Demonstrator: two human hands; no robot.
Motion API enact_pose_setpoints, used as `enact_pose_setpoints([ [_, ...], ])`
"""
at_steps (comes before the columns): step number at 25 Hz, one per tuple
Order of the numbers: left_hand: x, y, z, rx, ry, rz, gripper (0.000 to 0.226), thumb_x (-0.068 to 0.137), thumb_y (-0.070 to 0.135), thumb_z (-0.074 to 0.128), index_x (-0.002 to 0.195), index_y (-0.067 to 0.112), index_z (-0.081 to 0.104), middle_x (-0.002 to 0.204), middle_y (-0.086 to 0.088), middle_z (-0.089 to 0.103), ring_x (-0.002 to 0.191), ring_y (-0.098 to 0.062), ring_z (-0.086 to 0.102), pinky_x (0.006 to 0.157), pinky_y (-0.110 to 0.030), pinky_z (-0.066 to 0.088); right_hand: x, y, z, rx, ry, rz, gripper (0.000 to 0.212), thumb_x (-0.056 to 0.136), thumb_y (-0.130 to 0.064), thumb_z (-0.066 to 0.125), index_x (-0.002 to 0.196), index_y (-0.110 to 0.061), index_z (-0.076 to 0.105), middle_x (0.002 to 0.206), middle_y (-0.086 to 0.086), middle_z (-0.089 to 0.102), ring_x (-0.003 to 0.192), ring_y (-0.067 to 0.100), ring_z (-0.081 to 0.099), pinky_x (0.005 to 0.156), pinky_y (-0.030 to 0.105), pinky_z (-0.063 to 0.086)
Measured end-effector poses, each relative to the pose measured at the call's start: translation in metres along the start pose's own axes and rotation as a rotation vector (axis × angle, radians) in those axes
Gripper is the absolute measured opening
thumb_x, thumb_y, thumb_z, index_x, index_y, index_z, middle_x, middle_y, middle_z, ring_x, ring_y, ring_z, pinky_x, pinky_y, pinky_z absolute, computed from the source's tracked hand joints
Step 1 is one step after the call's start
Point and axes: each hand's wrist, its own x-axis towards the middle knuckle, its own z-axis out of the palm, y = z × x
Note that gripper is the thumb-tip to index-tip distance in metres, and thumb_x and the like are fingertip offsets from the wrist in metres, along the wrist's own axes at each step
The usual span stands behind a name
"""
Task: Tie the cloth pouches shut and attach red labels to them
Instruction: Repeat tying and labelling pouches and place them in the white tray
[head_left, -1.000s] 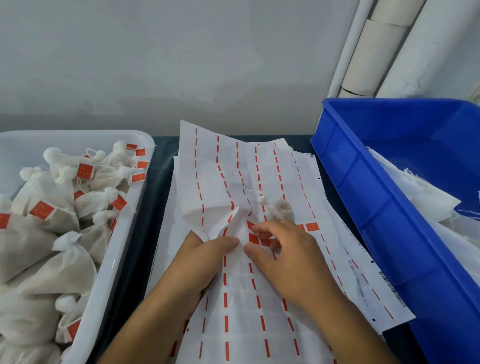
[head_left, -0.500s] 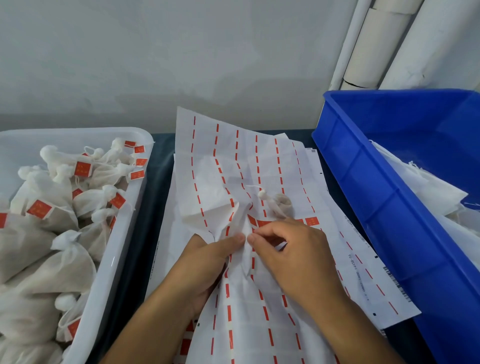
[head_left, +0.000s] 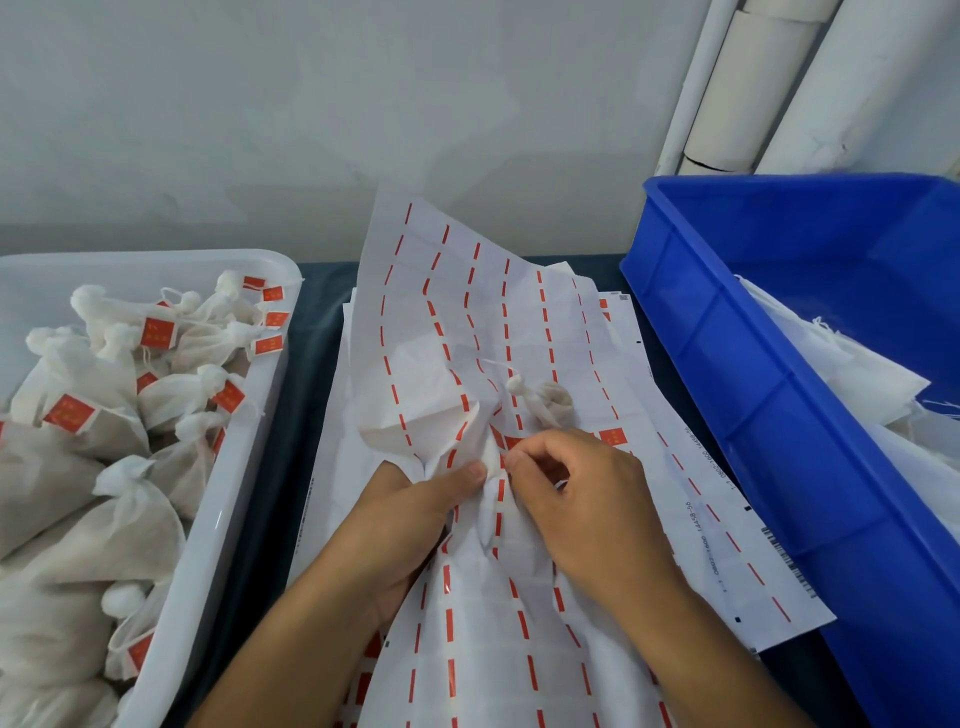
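A white label backing sheet (head_left: 519, 623) with red dashed strips lies crumpled in the middle. My left hand (head_left: 410, 525) grips a raised fold of it, thumb on top. My right hand (head_left: 587, 509) pinches at a red label (head_left: 511, 444) on the sheet right beside the left thumb. A small tied cloth pouch (head_left: 545, 402) lies on the sheet just beyond my fingers. Another red label (head_left: 613, 435) sits on the sheet to the right of my right hand.
A white tray (head_left: 228, 499) at the left holds several tied pouches with red labels. A blue bin (head_left: 753, 415) at the right holds white cloth bags. More backing sheets lie stacked under the top one on a dark tabletop. A wall stands behind.
Both hands have lifted and bunched the sheet upward. My right fingertips have closed in next to the left thumb on the red label. The view shifted slightly.
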Motion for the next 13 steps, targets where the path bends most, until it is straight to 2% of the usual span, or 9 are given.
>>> enact_pose_setpoints([
  [4,0.000,0.001,-0.001,0.015,0.014,0.003,0.024,0.089,0.031,0.078,0.105,0.030,0.059,0.070,0.008,0.076,0.060,-0.021,0.076,0.040,-0.030,0.054,0.001,0.000,0.001,-0.002,-0.011,0.025,0.016,0.099,-0.039,0.063,0.089,-0.028,0.069,0.084,-0.016,0.069,0.076,0.000,0.063,0.067,-0.002,0.043],
  [7,-0.001,0.001,-0.001,0.012,0.011,0.003,0.024,0.089,0.030,0.078,0.103,0.031,0.058,0.069,0.008,0.076,0.060,-0.021,0.075,0.040,-0.030,0.054,0.000,0.000,0.001,0.026,0.003,0.035,0.016,0.100,-0.038,0.062,0.086,-0.030,0.065,0.080,-0.019,0.065,0.085,-0.005,0.061,0.065,-0.002,0.043],
  [10,-0.002,0.005,-0.002,0.055,0.039,0.042,0.027,0.089,0.031,0.078,0.108,0.036,0.060,0.076,0.010,0.077,0.064,-0.018,0.076,0.043,-0.030,0.056,0.002,0.000,0.000,0.030,0.011,0.069,0.017,0.100,-0.040,0.061,0.083,-0.035,0.060,0.080,-0.021,0.064,0.076,0.000,0.063,0.064,-0.002,0.043],
  [13,-0.003,0.011,-0.004,0.218,0.108,0.123,0.049,0.082,0.040,0.082,0.121,0.047,0.053,0.093,0.013,0.076,0.073,-0.018,0.077,0.046,-0.028,0.058,0.005,0.003,-0.001,0.067,0.033,0.105,0.020,0.100,-0.039,0.060,0.081,-0.036,0.057,0.081,-0.021,0.063,0.075,0.000,0.062,0.062,-0.001,0.044],
])
